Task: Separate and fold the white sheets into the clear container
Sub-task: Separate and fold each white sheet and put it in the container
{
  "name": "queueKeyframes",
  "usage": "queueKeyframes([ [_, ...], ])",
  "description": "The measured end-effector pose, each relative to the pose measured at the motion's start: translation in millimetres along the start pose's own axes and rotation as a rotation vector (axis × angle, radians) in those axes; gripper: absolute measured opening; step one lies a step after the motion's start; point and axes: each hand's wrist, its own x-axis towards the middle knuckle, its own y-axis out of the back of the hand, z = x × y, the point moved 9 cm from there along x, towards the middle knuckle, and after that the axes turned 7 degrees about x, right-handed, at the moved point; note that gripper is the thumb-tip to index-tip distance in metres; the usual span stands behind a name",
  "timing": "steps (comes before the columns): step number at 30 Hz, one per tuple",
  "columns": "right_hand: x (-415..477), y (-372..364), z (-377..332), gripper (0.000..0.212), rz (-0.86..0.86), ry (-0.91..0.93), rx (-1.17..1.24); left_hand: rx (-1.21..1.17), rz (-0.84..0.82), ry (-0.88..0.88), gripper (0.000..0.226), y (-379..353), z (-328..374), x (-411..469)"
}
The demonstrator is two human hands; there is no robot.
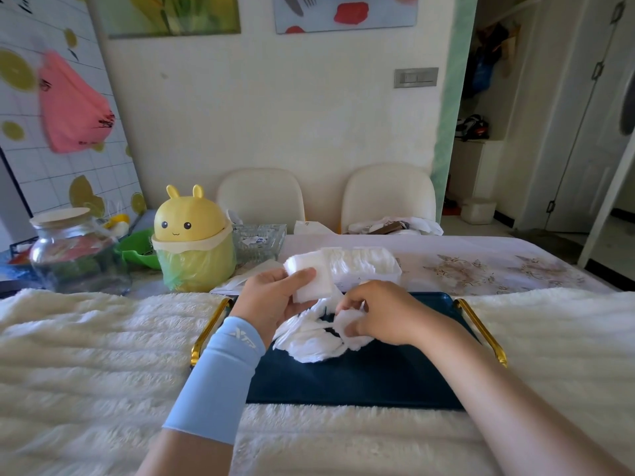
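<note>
- Head view, looking down over a table covered near the person by a fluffy white blanket [86, 338].
- On the blanket lies a dark blue tray [343, 383] with gold handles, its long side running left to right.
- Just beyond the tray's far edge stands the clear container [374, 278]. Its long axis also runs left to right, and it looks already packed with white sheets stacked on edge.
- A loose bunch [309, 341] of unseparated sheets lies on the far half of the tray, between the two hands. Its pleats gather at the right hand and fan out toward the lower left, so its long axis runs on that diagonal.
- The left hand [271, 300], with a pale blue sleeve on the forearm, is raised over the tray's far left corner. Its thumb is pressed across the front of a folded sheet [311, 281] and the fingers are curled behind it.
- The folded sheet is a small flat pad, face toward the camera, tilted, with its upper edge near the container.
- The right hand [381, 312] has its fingers curled, pinching the gathered end of the bunch.
- Judged step: midway, with one sheet folded and another being pulled free.
- The next move probably calls for slipping the pad edge-first into the container, then peeling a single layer without tearing it.
</note>
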Motion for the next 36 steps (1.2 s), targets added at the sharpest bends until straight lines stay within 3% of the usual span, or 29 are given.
queueKeyframes([
  [3, 1, 11, 0, 0.022, 0.099, 0.042, 0.027, 0.010, 0.020, 0.004, 0.019, 2, -1, 1],
  [7, 1, 17, 0, 0.011, 0.099, 0.039, 0.099, 0.058, 0.060, -0.005, 0.014, 6, -1, 3],
  [12, -5, 47, -2, 0.013, 0.163, 0.049, 0.494, 0.052, 0.113, -0.002, 0.009, 9, 2, 1],
  [18, -16, 61, -22, 0.013, 0.125, 0.116, 0.823, 0.025, 0.087, 0.032, 0.024, 1, -3, -1],
  [22, -20, 56, -44, 0.019, 0.093, 0.171, 0.733, 0.045, -0.039, 0.028, 0.023, -16, -2, -6],
  [26, -19, 57, -50, 0.027, 0.191, 0.194, 0.504, 0.077, -0.134, 0.022, 0.026, -29, -2, -10],
  [33, -20, 59, -51, 0.021, 0.265, 0.170, 0.588, 0.001, -0.153, 0.028, 0.029, -33, -2, -12],
  [36, -20, 61, -48, 0.017, 0.330, 0.150, 0.603, -0.041, -0.188, 0.027, 0.040, -38, 1, -12],
])
